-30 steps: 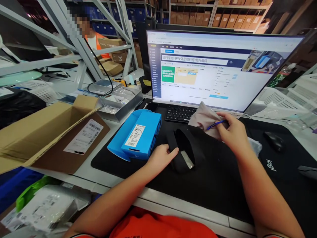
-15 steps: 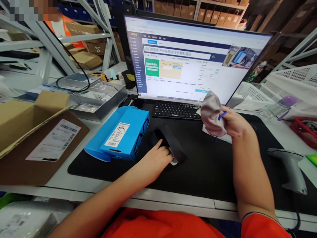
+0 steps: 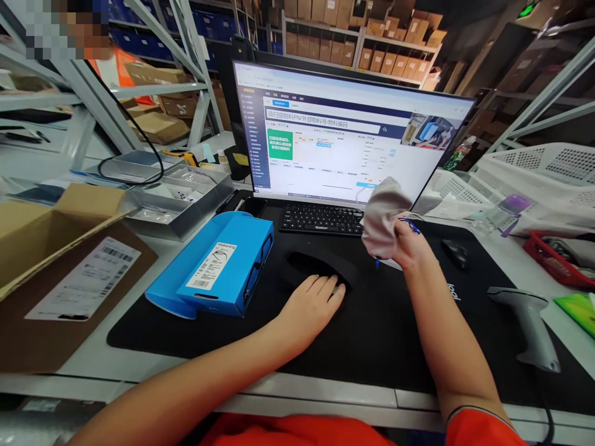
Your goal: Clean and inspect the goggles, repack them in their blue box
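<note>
My right hand [image 3: 411, 246] is closed on a grey drawstring pouch [image 3: 385, 217] with blue cord ends, raised above the mat in front of the monitor. A white sheet shows partly behind the pouch. My left hand [image 3: 312, 308] grips the near right edge of a black case [image 3: 307, 265] lying on the mat. Dark on dark, the case's outline is hard to make out, and my fingertips are partly hidden in it. Left of that hand lies a blue box [image 3: 218, 263] with a white label and pictures of glasses, its flap open at the left.
Behind the mat stand a keyboard [image 3: 320, 218] and a lit monitor [image 3: 334, 142]. To the right are a mouse [image 3: 455, 254], a barcode scanner [image 3: 525, 322] and a red basket [image 3: 553, 260]. An open cardboard box [image 3: 51, 248] and a grey tray [image 3: 179, 220] occupy the left.
My left hand has shifted right along the black case, and its fingers now lie over the edge. The pouch stays in my right hand. The view has tilted up, bringing the mouse into sight.
</note>
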`<action>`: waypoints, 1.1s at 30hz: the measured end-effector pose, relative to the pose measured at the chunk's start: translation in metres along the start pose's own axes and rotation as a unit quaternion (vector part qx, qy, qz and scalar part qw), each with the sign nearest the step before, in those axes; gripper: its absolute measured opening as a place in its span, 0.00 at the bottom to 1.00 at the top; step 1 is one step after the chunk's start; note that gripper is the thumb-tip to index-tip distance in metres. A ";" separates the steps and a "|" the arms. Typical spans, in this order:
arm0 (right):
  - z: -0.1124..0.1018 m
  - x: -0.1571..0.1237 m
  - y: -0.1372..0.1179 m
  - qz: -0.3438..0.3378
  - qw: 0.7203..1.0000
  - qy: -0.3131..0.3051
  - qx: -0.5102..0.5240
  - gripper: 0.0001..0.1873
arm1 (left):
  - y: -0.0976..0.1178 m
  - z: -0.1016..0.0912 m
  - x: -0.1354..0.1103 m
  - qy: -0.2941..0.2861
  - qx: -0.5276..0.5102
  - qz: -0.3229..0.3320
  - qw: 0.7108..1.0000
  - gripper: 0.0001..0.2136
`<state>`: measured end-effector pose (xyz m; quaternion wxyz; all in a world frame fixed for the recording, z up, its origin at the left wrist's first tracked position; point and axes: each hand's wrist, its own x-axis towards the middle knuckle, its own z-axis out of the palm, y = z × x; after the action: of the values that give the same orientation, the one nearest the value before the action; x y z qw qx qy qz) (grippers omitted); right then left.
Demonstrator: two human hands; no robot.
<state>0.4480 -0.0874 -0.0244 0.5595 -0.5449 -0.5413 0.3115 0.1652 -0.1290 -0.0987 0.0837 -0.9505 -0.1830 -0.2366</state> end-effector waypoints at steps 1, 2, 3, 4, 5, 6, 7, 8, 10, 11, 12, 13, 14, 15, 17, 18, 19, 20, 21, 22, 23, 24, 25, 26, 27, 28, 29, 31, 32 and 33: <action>0.004 -0.003 -0.004 0.005 1.000 0.012 0.023 0.30 | -0.001 -0.003 0.000 0.022 -0.030 -0.003 0.999 0.18; 0.008 -0.007 -0.009 0.015 0.999 0.018 0.043 0.29 | -0.003 -0.008 0.000 0.044 -0.065 -0.011 0.997 0.20; 0.012 -0.011 -0.014 0.024 0.998 0.015 0.053 0.28 | -0.005 -0.014 -0.001 0.067 -0.100 -0.025 0.992 0.23; 0.016 -0.014 -0.018 0.028 0.999 0.005 0.046 0.27 | -0.009 -0.019 -0.003 0.094 -0.132 -0.049 0.986 0.26; 0.020 -0.019 -0.023 0.029 0.999 -0.007 0.032 0.25 | -0.014 -0.022 -0.004 0.127 -0.158 -0.079 0.976 0.29; 0.024 -0.023 -0.027 0.027 0.999 -0.020 0.016 0.24 | -0.019 -0.025 -0.006 0.163 -0.182 -0.115 0.963 0.32; 0.028 -0.028 -0.031 0.021 0.999 -0.034 0.000 0.22 | -0.024 -0.026 -0.007 0.198 -0.205 -0.152 0.946 0.36; 0.033 -0.033 -0.035 0.014 0.999 -0.049 -0.015 0.20 | -0.029 -0.026 -0.008 0.229 -0.228 -0.185 0.928 0.41; 0.044 -0.045 -0.041 -0.012 0.996 -0.076 -0.052 0.16 | -0.037 -0.023 -0.010 0.273 -0.272 -0.230 0.894 0.49; 0.050 -0.051 -0.044 -0.035 0.993 -0.087 -0.076 0.13 | -0.039 -0.022 -0.012 0.282 -0.291 -0.242 0.881 0.51; 0.056 -0.057 -0.047 -0.066 0.988 -0.096 -0.103 0.10 | -0.040 -0.021 -0.013 0.284 -0.310 -0.251 0.872 0.53; 0.062 -0.064 -0.049 -0.100 0.981 -0.106 -0.129 0.08 | -0.040 -0.022 -0.014 0.279 -0.327 -0.259 0.865 0.52; 0.067 -0.069 -0.051 -0.135 0.972 -0.117 -0.149 0.06 | -0.038 -0.022 -0.015 0.268 -0.343 -0.268 0.860 0.49; 0.072 -0.074 -0.052 -0.168 0.964 -0.128 -0.164 0.06 | -0.035 -0.024 -0.016 0.253 -0.357 -0.279 0.855 0.44; 0.079 -0.081 -0.053 -0.211 0.949 -0.149 -0.183 0.10 | -0.030 -0.027 -0.017 0.230 -0.375 -0.310 0.843 0.29; 0.081 -0.083 -0.053 -0.222 0.944 -0.156 -0.187 0.12 | -0.027 -0.028 -0.017 0.225 -0.381 -0.321 0.837 0.22; 0.081 -0.084 -0.053 -0.225 0.941 -0.164 -0.191 0.13 | -0.026 -0.029 -0.017 0.225 -0.388 -0.326 0.832 0.18; 0.079 -0.084 -0.053 -0.220 0.940 -0.176 -0.194 0.15 | -0.025 -0.029 -0.017 0.230 -0.395 -0.326 0.828 0.16; 0.075 -0.082 -0.054 -0.212 0.940 -0.188 -0.193 0.17 | -0.025 -0.028 -0.017 0.235 -0.400 -0.322 0.825 0.16; 0.069 -0.081 -0.055 -0.201 0.941 -0.198 -0.187 0.20 | -0.025 -0.027 -0.017 0.240 -0.403 -0.315 0.825 0.16; 0.061 -0.078 -0.057 -0.190 0.944 -0.202 -0.178 0.24 | -0.026 -0.026 -0.017 0.247 -0.401 -0.308 0.827 0.16; 0.052 -0.076 -0.059 -0.177 0.950 -0.198 -0.165 0.28 | -0.026 -0.026 -0.018 0.258 -0.393 -0.299 0.830 0.16; 0.041 -0.073 -0.061 -0.163 0.957 -0.183 -0.153 0.29 | -0.026 -0.025 -0.020 0.274 -0.381 -0.282 0.837 0.15; 0.029 -0.070 -0.062 -0.148 0.966 -0.156 -0.144 0.29 | -0.026 -0.025 -0.022 0.294 -0.368 -0.256 0.844 0.15; 0.018 -0.067 -0.064 -0.133 0.973 -0.119 -0.143 0.28 | -0.025 -0.026 -0.025 0.311 -0.354 -0.218 0.855 0.14; 0.007 -0.064 -0.064 -0.118 0.978 -0.080 -0.153 0.27 | -0.024 -0.027 -0.029 0.317 -0.343 -0.174 0.867 0.14; -0.003 -0.061 -0.064 -0.106 0.979 -0.044 -0.169 0.26 | -0.023 -0.028 -0.032 0.308 -0.338 -0.126 0.880 0.13; -0.013 -0.057 -0.063 -0.088 0.974 -0.006 -0.208 0.26 | -0.019 -0.030 -0.038 0.253 -0.354 -0.028 0.900 0.11; -0.014 -0.056 -0.062 -0.080 0.973 -0.008 -0.218 0.27 | -0.016 -0.030 -0.040 0.212 -0.372 0.016 0.904 0.10; -0.012 -0.056 -0.062 -0.072 0.973 -0.021 -0.218 0.26 | -0.014 -0.030 -0.041 0.172 -0.389 0.053 0.903 0.10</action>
<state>0.4318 -0.1560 0.0212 0.4366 -0.6067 -0.6455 0.1567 0.1131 -0.1364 -0.0913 -0.2505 -0.8602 -0.0080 -0.4441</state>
